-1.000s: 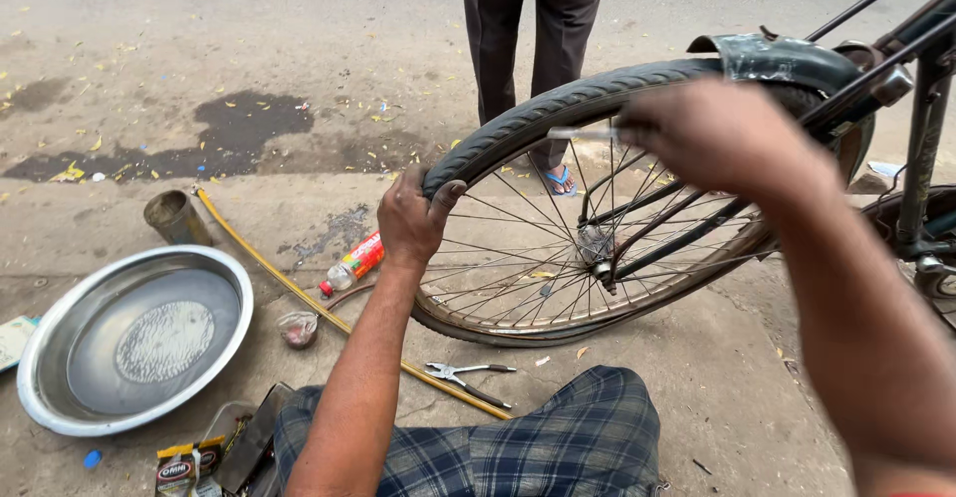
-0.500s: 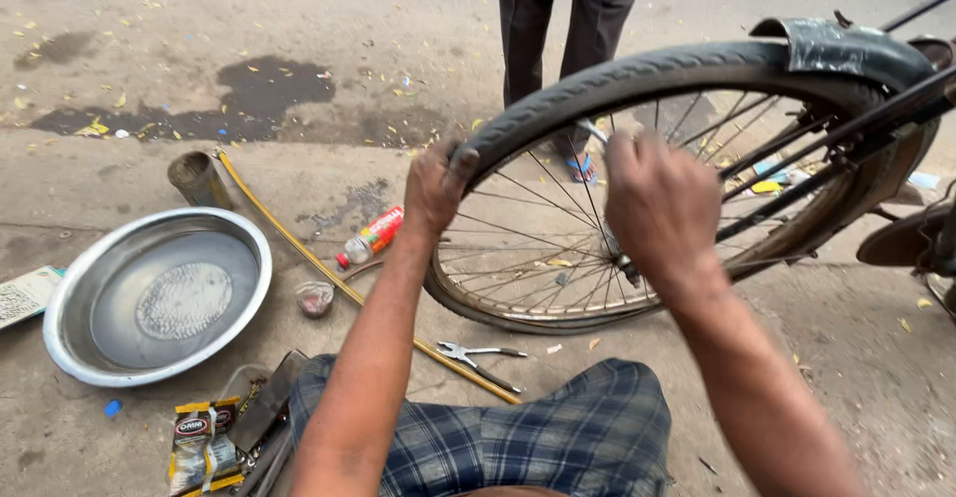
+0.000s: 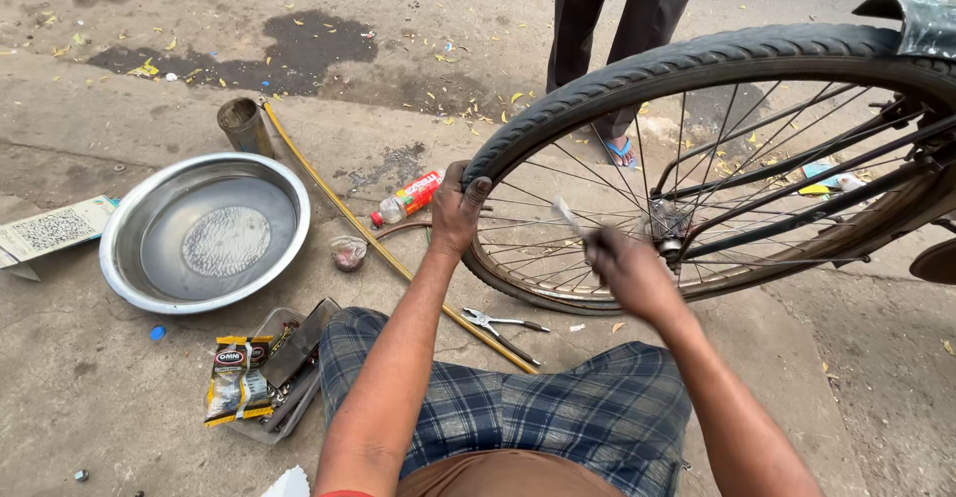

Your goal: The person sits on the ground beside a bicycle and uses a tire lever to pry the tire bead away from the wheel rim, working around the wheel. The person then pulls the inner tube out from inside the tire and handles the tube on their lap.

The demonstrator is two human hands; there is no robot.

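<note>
1. The left hand is wrapped around the black tyre of the bicycle wheel at its left curve, fingers curled over the tread and thumb on the near side: a closed grip on the tyre.
2. The right hand is nearly closed around a small pale tool that sticks up from its fingers in front of the spokes. The hand is blurred, so the kind of tool cannot be told. It is just beside the hub, not touching the rim.
3. The wheel stands upright on the concrete ground, to the right of the person's knees in blue checked cloth; a dark mudguard covers its top right.
4. Near the wheel's lower left edge lie pliers and a long yellow rod, which runs up to a rusty cylinder.
5. A wide steel basin holding water sits well left of the left hand, with a small plastic bottle between them.
6. A tray of sachets and tools lies beside the left knee.
7. Another person's legs stand behind the wheel; bare ground lies open at the far right.
</note>
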